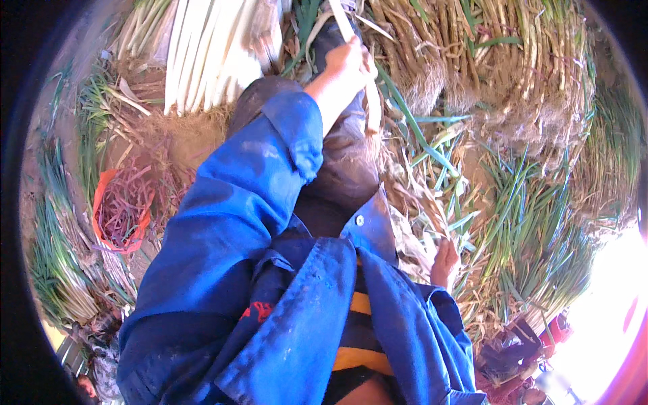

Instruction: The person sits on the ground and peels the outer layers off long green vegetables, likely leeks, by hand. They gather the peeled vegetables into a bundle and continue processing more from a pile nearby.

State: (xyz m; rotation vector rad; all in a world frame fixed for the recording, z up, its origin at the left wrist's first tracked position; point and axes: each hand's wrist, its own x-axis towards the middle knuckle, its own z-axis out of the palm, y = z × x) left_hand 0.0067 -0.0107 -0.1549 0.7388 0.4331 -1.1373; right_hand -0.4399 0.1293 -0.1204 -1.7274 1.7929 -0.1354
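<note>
My left hand (349, 63) is closed around a long pale green onion (373, 104), held over my leg. Its white stalk shows above the fist and its roots hang below. Low at my right side, my right hand (445, 263) is beside a heap of stripped leaves and dry husks (422, 202). A dry leaf runs down to its fingers, but whether they grip it is unclear. Ahead and to the left lies a bundle of clean white onion stalks (207, 55), roots towards me. Unpeeled onions with soil-brown stalks (526, 55) are piled ahead on the right.
On the left, an orange-red bag (104, 202) holds purplish strips (126, 202). Green onions (66, 268) lie along the far left, and more green leaves (526, 217) spread at the right. Other people's clothing (509, 349) is partly visible at the lower right.
</note>
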